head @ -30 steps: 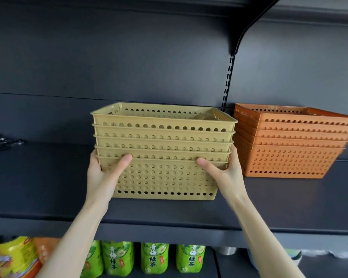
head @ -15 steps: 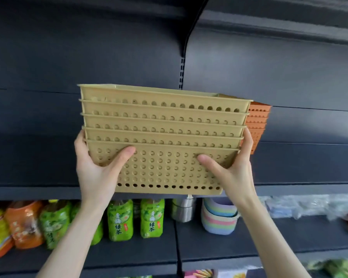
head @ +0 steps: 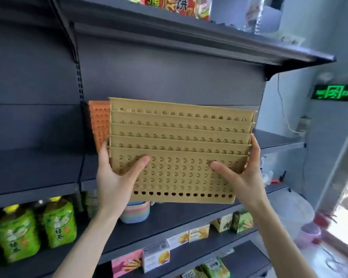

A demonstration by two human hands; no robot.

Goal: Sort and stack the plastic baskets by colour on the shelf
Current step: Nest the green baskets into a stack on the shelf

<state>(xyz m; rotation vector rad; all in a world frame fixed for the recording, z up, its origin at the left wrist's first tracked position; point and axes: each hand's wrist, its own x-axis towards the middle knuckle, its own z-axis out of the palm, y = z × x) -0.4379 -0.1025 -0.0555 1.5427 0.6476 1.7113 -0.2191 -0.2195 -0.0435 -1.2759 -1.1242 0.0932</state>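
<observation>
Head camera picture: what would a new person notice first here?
A stack of yellow baskets fills the centre, held off the shelf by the left hand and right hand. Orange baskets peek out behind its left edge. A green exit sign glows at right.

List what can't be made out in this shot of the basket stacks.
Head view only:
- orange baskets: mostly hidden behind the yellow basket stack; their count cannot be told.
- Inside of the yellow basket stack: hidden by its front wall.
- Fingers of the left hand and right hand: wrapped behind the stack's ends.
- green bottles: labels blurred.
- top shelf packets: cut off by the upper edge.
</observation>
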